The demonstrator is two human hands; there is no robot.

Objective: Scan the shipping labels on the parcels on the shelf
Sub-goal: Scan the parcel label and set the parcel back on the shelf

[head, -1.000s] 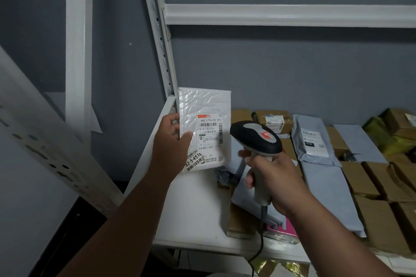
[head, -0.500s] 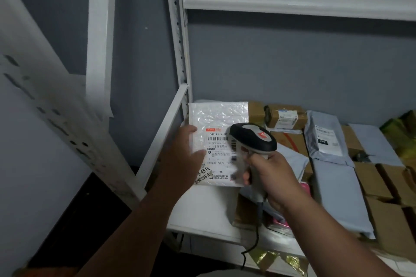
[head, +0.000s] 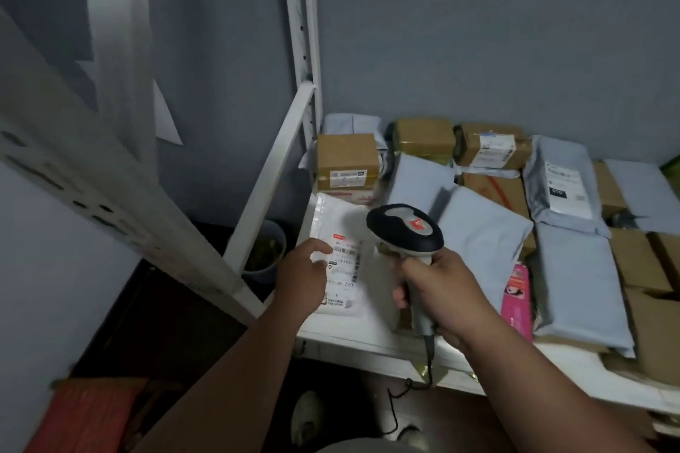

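Grey wall [head: 478,48] straight ahead of me, with a white perforated post [head: 300,11] running up it. Down past the rack's left end there's a bucket [head: 266,250] on the dark floor [head: 176,324]. By my feet, something red [head: 84,412] at lower left and a pale shoe [head: 307,416].

White bubble mailer [head: 344,232] flat on shelf [head: 368,336], shipping label [head: 344,268] up, among boxed and bagged parcels [head: 574,283].
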